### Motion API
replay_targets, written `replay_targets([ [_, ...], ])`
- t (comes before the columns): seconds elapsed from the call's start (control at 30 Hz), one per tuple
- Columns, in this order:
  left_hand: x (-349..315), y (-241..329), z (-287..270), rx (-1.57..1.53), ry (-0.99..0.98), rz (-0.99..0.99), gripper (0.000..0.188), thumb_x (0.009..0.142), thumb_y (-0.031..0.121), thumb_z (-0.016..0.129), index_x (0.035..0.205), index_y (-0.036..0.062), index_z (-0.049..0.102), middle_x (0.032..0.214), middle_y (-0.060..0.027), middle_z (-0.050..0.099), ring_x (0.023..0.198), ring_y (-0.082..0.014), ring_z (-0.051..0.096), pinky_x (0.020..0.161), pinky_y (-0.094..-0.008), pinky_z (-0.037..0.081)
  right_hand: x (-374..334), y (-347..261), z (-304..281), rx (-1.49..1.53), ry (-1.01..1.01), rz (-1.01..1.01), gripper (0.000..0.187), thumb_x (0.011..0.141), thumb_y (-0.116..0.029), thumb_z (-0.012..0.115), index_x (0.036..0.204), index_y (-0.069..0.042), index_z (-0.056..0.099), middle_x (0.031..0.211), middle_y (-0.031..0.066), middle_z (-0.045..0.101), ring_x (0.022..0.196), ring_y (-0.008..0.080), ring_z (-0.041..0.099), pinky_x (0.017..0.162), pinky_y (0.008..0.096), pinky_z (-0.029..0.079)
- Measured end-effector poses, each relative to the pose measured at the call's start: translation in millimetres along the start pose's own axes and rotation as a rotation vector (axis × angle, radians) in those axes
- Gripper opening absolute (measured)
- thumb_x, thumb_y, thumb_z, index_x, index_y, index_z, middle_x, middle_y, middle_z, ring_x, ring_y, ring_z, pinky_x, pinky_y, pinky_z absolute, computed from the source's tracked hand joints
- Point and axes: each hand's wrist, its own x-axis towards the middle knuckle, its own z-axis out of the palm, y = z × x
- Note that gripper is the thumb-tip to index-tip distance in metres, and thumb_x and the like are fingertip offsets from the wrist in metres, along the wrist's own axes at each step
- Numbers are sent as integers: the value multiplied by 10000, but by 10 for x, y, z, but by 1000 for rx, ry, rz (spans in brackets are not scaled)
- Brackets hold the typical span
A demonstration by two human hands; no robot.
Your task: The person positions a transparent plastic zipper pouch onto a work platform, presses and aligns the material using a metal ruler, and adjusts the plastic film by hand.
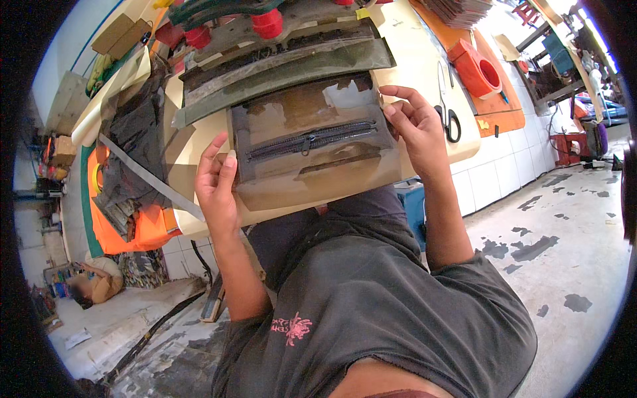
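Observation:
A glossy brown panel (318,176) with a black zipper (279,151) sewn across it lies in front of me, over the near edge of the table. Its metal zipper pull (307,142) sits near the middle. Thumb and fingers of my left hand (217,179) close on the panel's left edge. At the upper right edge, my right hand (418,129) pinches the same panel between thumb and fingers. Just beyond it lies a long dark green strip (292,79), with blackish strips (265,53) behind.
Black-handled scissors (452,125) and a red-orange holder with a round hole (474,69) lie to the right. Dark cloth (136,132) and a grey strip (152,176) are on the left. Red-capped green tools (265,23) stand at the back. A person (99,282) is on the floor at lower left.

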Motion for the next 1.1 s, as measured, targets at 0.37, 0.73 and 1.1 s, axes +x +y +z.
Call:
replay_targets([
  [0.37,-105,-31,146,10,152,40,244,973,67,671,1205,-7,678,929,45,602,819,-27,497,751,-174,404,-56,64,102,43,101,-13,308,1007,-172,633,1257,8,652,779,-70,564,687,20,449,620,194,355],
  [0.73,-158,-60,118,126,200,63,129,970,125,704,965,-1,681,902,19,639,840,-60,543,788,-218,442,-85,145,104,-43,168,-23,219,1011,-196,646,1043,15,695,775,-66,551,684,26,448,606,200,352],
  [1.1,-268,7,59,241,71,233,315,1073,228,533,1034,-60,658,950,-42,587,880,-106,507,858,-249,428,-133,144,84,-213,166,-88,345,1057,-283,569,1145,12,725,812,-33,566,755,62,466,675,216,379],
])
